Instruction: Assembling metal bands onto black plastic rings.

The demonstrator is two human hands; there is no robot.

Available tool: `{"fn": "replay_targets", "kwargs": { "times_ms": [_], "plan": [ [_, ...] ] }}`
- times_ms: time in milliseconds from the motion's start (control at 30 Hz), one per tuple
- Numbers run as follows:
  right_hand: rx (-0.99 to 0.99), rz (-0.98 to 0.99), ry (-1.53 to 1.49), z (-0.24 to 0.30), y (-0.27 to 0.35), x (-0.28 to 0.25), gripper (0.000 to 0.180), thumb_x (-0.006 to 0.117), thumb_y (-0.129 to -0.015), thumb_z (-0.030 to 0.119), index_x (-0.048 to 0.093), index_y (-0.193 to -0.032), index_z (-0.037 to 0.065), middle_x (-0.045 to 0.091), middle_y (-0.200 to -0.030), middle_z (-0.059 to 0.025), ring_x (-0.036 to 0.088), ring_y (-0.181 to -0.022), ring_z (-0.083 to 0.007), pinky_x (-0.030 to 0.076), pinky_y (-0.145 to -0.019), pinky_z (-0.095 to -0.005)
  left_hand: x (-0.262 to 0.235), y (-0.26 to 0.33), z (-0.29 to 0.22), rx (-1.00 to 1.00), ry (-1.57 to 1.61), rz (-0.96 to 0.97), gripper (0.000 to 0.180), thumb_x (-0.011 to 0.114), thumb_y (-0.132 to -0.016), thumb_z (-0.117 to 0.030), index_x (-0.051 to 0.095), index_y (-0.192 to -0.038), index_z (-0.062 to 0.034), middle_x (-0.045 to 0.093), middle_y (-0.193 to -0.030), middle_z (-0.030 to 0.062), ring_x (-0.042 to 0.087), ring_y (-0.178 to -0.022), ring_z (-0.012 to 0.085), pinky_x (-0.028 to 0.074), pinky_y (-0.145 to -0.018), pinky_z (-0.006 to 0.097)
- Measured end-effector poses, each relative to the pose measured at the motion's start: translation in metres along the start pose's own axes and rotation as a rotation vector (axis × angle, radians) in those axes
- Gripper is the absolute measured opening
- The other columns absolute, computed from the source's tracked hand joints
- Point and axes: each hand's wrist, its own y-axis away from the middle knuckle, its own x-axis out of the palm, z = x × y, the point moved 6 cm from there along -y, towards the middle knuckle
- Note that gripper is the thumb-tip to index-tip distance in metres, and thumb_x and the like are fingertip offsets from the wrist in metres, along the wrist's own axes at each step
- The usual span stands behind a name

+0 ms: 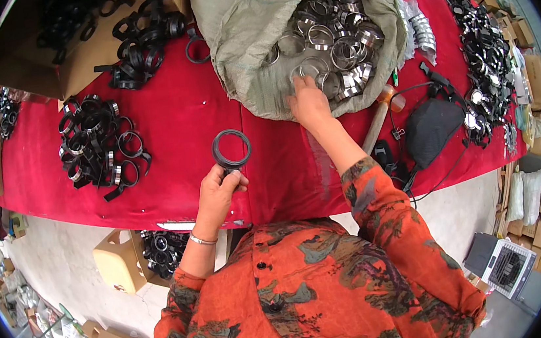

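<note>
one black ring (233,165) with a short stem is held up over the near part of a red-covered table (170,160), its round opening showing the red cloth beyond. the left hand (218,193) is clamped on the stem, thumb laid over it, with a bracelet (203,240) around that wrist. the right hand (310,102) is well apart from the left, reaching over the near lip of a pale woven sack (251,45); its fingers are among the silver rings (351,84) inside, and i cannot tell whether they have closed on one.

to the left of the held piece lies a loose heap of black clamps (92,131), some with silver bands. beyond that heap an open cardboard box (79,70) lies with more black parts (133,55) at its mouth. just right of the sack is a tool with a wooden handle (376,125), and near it a black pouch (436,128). a long pile of black and silver pieces (487,67) lines the table's right side. below the table's near edge, a yellowish jug (118,261) stands on the floor.
</note>
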Motion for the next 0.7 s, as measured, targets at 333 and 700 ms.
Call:
{"fn": "replay_targets", "kwargs": {
  "times_ms": [333,700],
  "plan": [
    [0.504,0.667,-1.627,0.040,0.066,0.005,0.010,0.054,-0.090,0.016,0.055,-0.093,0.006,0.059,-0.078,-0.0038,0.051,-0.058,-0.0103,0.040,-0.052,-0.0222,0.000,0.008,-0.007,-0.053,0.627,-0.102,0.017,0.049,-0.092,-0.018,0.053,-0.100,-0.0030,0.064,-0.097,0.0152,0.064,-0.073,0.0212,0.052,-0.066,0.031],
    [0.527,0.830,-1.755,0.068,0.093,0.008,0.016,0.050,-0.093,0.014,0.056,-0.105,0.005,0.061,-0.088,-0.0051,0.052,-0.058,-0.0080,0.039,-0.051,-0.0207,0.011,0.023,-0.058,0.206,0.255,-0.139,0.024,0.062,-0.081,-0.003,0.052,-0.102,0.0003,0.061,-0.080,0.0066,0.057,-0.061,0.0104,0.047,-0.055,0.022]
  ]
}}
